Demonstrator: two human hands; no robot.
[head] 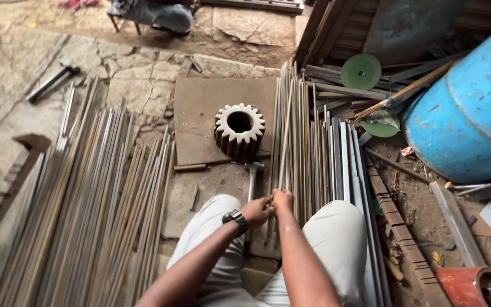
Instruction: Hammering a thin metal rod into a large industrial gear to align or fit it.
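Note:
I look down past my knees in light trousers. My left hand (258,210), with a black wristwatch (236,218), and my right hand (283,200) meet between my knees. Both grip the near end of one thin metal rod (284,142) that runs away from me over the pile of flat steel strips (322,153) on the right. A hammer (252,176) lies on the ground just ahead of my left hand. Beyond it a large toothed steel gear (239,130) stands on a rusty steel plate (200,108).
A second, wider pile of long metal strips (92,204) covers the ground on the left. A blue drum (467,113) lies at the right, with green cutting discs (361,71) and a broom beside it. Another person's legs (166,14) show at the top.

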